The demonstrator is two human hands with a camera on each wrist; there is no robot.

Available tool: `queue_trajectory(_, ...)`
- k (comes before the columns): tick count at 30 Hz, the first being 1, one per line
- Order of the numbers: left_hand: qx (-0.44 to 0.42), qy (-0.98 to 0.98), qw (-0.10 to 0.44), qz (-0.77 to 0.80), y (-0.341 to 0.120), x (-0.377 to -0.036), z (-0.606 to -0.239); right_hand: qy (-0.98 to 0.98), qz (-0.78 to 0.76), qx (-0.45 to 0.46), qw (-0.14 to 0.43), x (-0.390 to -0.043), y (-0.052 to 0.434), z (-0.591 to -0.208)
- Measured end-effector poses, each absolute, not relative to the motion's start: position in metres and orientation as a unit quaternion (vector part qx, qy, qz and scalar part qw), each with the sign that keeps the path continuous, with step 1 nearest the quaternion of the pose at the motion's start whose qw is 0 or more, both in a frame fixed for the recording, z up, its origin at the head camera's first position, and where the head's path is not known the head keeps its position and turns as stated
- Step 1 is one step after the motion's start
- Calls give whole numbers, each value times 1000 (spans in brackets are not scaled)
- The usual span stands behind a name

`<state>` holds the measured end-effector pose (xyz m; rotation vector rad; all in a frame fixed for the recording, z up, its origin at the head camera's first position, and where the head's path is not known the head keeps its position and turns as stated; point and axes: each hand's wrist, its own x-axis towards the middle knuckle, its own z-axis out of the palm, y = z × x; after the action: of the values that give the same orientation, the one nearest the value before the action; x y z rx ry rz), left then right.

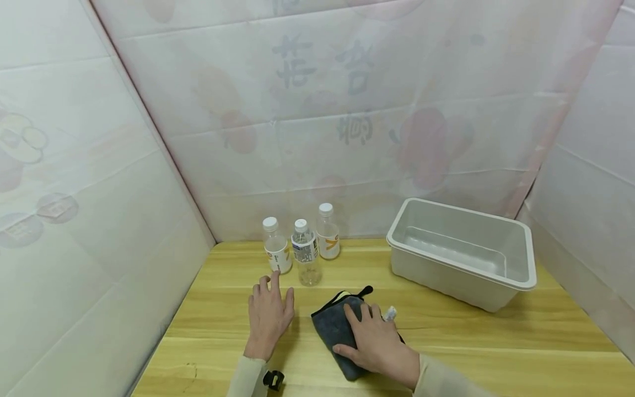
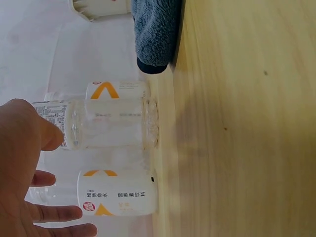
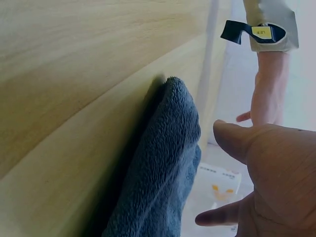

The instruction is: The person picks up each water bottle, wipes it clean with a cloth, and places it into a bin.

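Note:
Three capped plastic bottles stand upright at the back of the table: a white-labelled bottle [image 1: 279, 255] on the left, a clear bottle [image 1: 310, 271] in the middle and another white-labelled bottle [image 1: 328, 242] behind on the right. My left hand [image 1: 268, 315], fingers spread, hovers in front of them; in the left wrist view nothing lies in its grasp. To its right is a folded dark grey cloth [image 1: 331, 330] with black edging and a loop. Over this cloth extends my right hand [image 1: 374, 341], fingers loosely spread; whether it touches the fabric I cannot tell.
A light grey plastic bin [image 1: 441, 278] stands at the back right of the wooden table [image 1: 476, 358]. A small white tag [image 1: 390, 314] shows beside the cloth. Printed fabric walls [image 1: 278, 165] enclose the table at the back and both sides.

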<state>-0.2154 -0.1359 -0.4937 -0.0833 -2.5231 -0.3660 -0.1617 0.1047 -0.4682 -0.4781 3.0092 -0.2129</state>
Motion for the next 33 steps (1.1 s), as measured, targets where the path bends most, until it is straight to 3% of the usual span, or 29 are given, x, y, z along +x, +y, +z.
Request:
queue_trajectory(13, -29, -947, 286, -146, -134, -215, -497, 985, -19, -142, 94, -165, 108, -478)
queue_trajectory(33, -54, -937, 317, -139, -135, -221, -492, 981, -39, -168, 86, -164, 105, -482)
